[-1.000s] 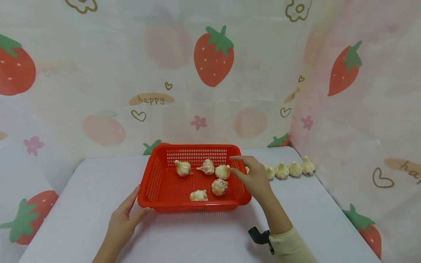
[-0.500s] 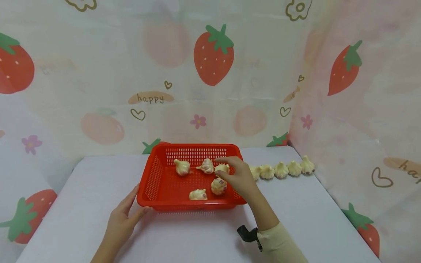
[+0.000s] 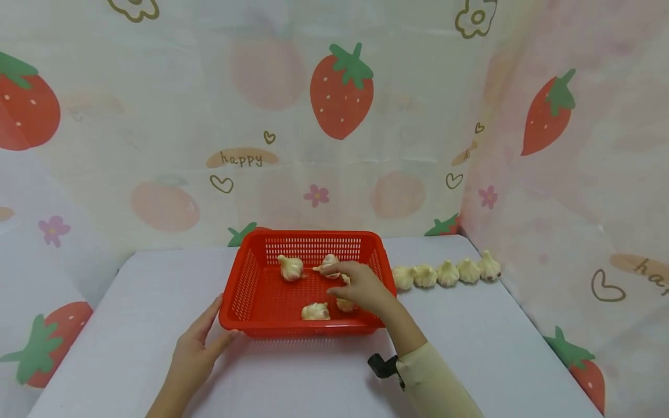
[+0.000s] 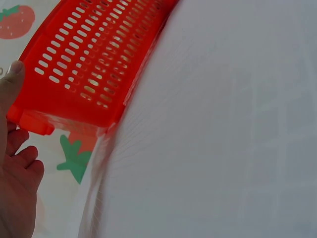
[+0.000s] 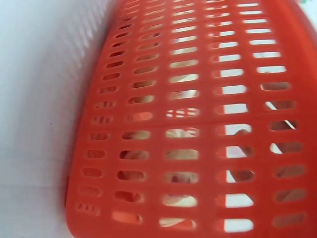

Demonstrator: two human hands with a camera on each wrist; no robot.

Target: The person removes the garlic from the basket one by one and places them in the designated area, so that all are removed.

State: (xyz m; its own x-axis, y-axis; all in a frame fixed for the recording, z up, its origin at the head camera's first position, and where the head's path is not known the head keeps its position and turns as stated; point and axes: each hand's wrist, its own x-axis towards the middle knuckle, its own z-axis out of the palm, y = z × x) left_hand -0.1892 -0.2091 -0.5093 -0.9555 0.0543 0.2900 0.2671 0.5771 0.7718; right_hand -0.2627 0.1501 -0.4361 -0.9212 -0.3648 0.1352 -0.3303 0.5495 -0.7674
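A red plastic basket [image 3: 303,331] with slotted walls stands on the white table, holding several garlic bulbs. My left hand [image 3: 194,354] holds its front left corner, thumb on one side and fingers along the other; the left wrist view shows the thumb [image 4: 12,82] against the red wall. My right hand [image 3: 366,287] is inside the basket's right part, thumb and fingers spread apart above a garlic bulb [image 3: 345,305] that it partly hides. Another bulb [image 3: 330,264] sits just behind its fingertips. In the right wrist view, the slotted basket wall [image 5: 203,124] blocks sight of the hand.
To the right of the basket, several garlic bulbs [image 3: 448,273] stand in a row on the white table [image 3: 486,348]. Inside the basket, one bulb [image 3: 291,268] lies at the back left and one [image 3: 316,312] at the front. A strawberry-print curtain [image 3: 340,145] hangs behind.
My right hand has moved left and slightly down, from the basket's right rim to over the bulbs inside. The left hand and the basket have stayed in place.
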